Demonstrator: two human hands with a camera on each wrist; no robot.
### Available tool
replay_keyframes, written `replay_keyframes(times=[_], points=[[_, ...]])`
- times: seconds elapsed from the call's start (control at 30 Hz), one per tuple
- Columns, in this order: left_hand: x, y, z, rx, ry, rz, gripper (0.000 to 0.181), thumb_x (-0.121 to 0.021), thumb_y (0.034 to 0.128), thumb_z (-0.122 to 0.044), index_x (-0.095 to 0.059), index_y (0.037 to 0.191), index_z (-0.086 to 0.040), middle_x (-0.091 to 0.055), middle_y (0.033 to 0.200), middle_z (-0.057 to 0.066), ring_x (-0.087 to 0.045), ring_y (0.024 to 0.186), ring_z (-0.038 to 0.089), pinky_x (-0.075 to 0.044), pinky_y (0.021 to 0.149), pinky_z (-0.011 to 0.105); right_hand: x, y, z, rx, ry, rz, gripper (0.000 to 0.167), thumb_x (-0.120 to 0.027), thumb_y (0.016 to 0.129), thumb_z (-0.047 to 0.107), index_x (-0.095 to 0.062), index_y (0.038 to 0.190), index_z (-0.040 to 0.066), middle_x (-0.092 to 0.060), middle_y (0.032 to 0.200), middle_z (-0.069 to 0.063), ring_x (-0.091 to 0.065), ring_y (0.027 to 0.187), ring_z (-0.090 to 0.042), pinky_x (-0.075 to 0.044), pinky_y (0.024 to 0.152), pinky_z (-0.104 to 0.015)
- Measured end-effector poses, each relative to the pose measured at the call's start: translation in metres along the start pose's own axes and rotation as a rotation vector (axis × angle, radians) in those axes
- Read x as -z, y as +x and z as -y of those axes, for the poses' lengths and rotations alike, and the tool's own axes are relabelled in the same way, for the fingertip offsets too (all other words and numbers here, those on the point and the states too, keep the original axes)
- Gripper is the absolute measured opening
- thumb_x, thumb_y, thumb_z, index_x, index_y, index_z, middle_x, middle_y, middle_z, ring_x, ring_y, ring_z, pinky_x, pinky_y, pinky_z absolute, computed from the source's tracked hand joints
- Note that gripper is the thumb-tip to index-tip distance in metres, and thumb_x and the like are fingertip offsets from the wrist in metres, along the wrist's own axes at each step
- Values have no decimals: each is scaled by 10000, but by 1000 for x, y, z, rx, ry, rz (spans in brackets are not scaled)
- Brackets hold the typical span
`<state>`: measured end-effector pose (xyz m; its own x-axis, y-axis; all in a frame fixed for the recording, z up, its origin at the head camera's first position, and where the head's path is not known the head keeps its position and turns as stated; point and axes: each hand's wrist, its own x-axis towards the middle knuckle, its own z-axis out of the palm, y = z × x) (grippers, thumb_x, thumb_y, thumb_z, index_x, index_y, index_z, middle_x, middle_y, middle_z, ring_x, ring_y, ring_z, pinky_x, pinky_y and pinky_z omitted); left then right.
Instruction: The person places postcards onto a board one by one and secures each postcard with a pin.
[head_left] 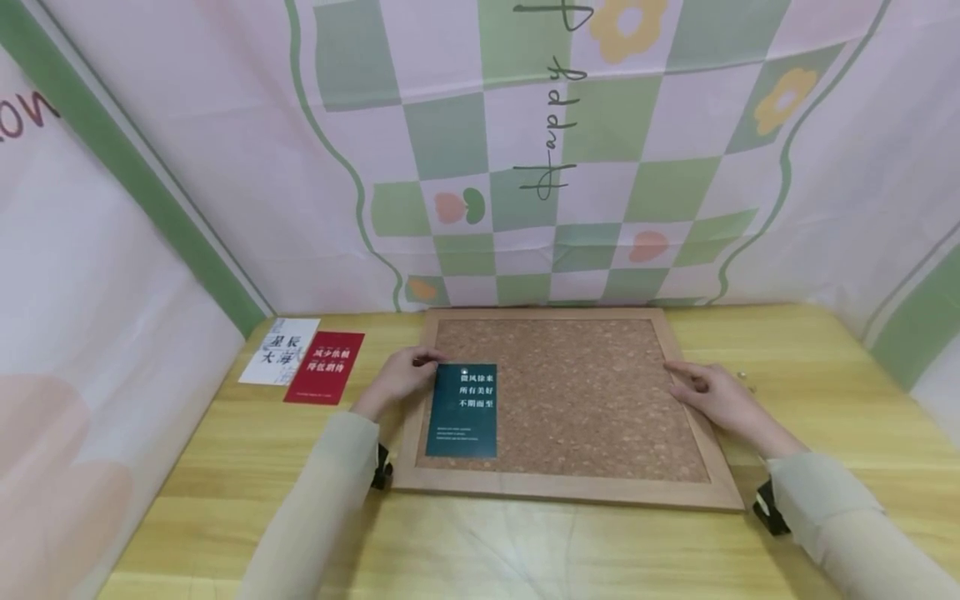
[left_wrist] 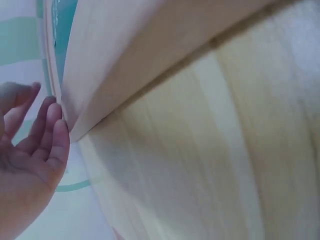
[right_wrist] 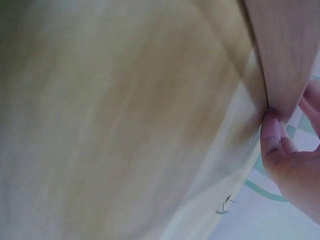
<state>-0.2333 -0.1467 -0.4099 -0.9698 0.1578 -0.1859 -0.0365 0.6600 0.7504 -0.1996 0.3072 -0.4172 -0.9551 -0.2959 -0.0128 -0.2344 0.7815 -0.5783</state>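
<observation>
Board [head_left: 577, 408]: wood-framed cork, lying flat on the wood-grain surface [head_left: 217, 475], between the hands. Left hand [head_left: 401, 379] grips the left rim: fingers bent, the lower ones against the outer side, upper tips reaching over the rim near the green card's top-left corner. Right hand [head_left: 723, 404] pinches the right rim, digits split across the top and outer side. Rest of each grip is hidden from the head view.

Green card [head_left: 461, 417], white text, sits at the left end of the board, its left edge over the inner edge of the rim. Most of the cork is to its right.

2 more cards at far left, off the board: white card [head_left: 262, 354] and red card [head_left: 325, 371], red close against white's right edge; can't tell if they overlap. Small metal pin [right_wrist: 222, 210] on the surface, just beyond the right hand.

Checkered backdrop [head_left: 577, 125] behind, with flowers and "Happy".
</observation>
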Motion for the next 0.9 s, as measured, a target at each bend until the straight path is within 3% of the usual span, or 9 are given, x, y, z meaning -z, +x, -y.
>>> replay_keyframes(times=[0.3,0.4,0.63,0.9], points=[[23,-8,9,45,42,-215,306,-458,977,-109,-586,1224,18,-601,1232,212,-562,1150,338,-479,961,446,-1,0,1,-9,15,7,468,-561,961,140,-451,1336,-117,-445,1312,-409,-537,1081,-546,-454,865,-623],[32,-9,17,100,50,-235,317,-459,974,-107,-572,1235,31,-587,1244,229,-550,1157,348,-468,976,448,-1,0,1,-21,15,9,470,-564,959,141,-453,1335,-117,-456,1301,-413,-561,1053,-503,-468,840,-589],[49,-20,35,233,68,-203,394,-445,966,-120,-488,1314,58,-508,1327,271,-486,1227,399,-419,1033,493,1,1,2,-24,10,10,465,-568,956,136,-457,1332,-115,-437,1315,-412,-524,1092,-549,-457,853,-615],[62,-31,50,385,246,-311,504,-469,949,-190,-404,1383,58,-412,1372,338,-416,1245,488,-405,1001,581,2,1,1,-26,18,14,471,-569,957,146,-457,1339,-105,-426,1333,-402,-498,1124,-569,-446,874,-635]])
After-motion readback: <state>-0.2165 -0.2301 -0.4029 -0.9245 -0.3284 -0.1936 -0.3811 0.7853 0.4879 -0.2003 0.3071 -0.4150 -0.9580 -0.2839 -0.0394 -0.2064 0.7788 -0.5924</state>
